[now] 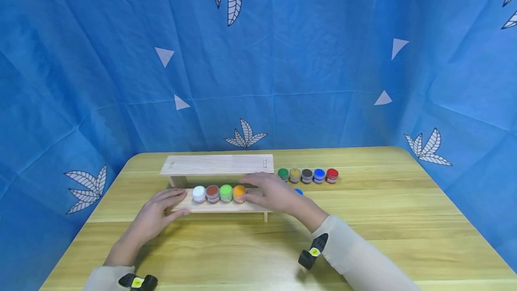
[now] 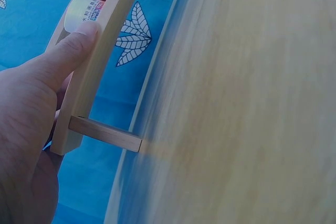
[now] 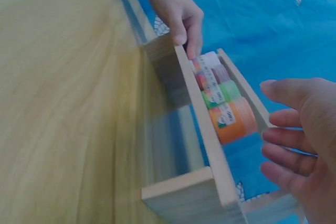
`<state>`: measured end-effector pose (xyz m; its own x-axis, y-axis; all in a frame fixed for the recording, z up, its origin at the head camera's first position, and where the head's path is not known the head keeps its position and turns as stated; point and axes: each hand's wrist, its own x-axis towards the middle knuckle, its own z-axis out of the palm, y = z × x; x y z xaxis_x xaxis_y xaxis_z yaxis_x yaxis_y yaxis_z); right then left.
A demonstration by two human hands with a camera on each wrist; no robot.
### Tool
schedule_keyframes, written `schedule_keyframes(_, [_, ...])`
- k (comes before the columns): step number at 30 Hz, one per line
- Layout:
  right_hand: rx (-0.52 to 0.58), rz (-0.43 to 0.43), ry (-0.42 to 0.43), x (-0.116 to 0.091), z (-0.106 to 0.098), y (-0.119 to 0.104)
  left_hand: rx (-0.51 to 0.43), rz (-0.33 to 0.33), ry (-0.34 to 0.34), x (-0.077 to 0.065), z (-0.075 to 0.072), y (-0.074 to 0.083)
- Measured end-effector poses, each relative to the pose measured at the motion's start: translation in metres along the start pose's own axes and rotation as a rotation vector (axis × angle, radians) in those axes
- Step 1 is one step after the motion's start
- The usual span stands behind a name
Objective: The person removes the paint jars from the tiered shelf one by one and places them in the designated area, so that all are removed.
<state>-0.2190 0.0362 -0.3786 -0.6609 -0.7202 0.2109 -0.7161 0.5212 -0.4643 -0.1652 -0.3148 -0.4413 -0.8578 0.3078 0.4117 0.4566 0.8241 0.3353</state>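
A two-tier wooden rack (image 1: 218, 165) stands toward the back of the table. On its lower board, a white paint jar (image 1: 199, 195), a reddish-brown jar (image 1: 212, 194), a light green jar (image 1: 225, 194) and an orange jar (image 1: 239, 194) sit side by side. My left hand (image 1: 151, 217) grips the left end of that board, its thumb (image 2: 79, 43) on the front edge beside the white jar. Beside the orange jar is my right hand (image 1: 272, 192). In the right wrist view its fingers (image 3: 289, 119) are spread, holding nothing, with a gap to the orange jar.
Right of the rack, a row holds a dark green jar (image 1: 283, 174), a yellow jar (image 1: 295, 175), a dark brown jar (image 1: 307, 175), a blue jar (image 1: 319, 175) and a red jar (image 1: 332, 175). Another blue lid (image 1: 299, 191) peeks out behind my right wrist. Blue cloth (image 1: 323, 57) hangs behind.
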Motion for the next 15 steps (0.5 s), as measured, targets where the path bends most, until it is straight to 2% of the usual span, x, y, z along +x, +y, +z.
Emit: schedule_keyframes(15, [-0.070,0.085,-0.004,0.012,0.017,-0.011,0.002,0.002,0.006,0.000,0.001,0.000])
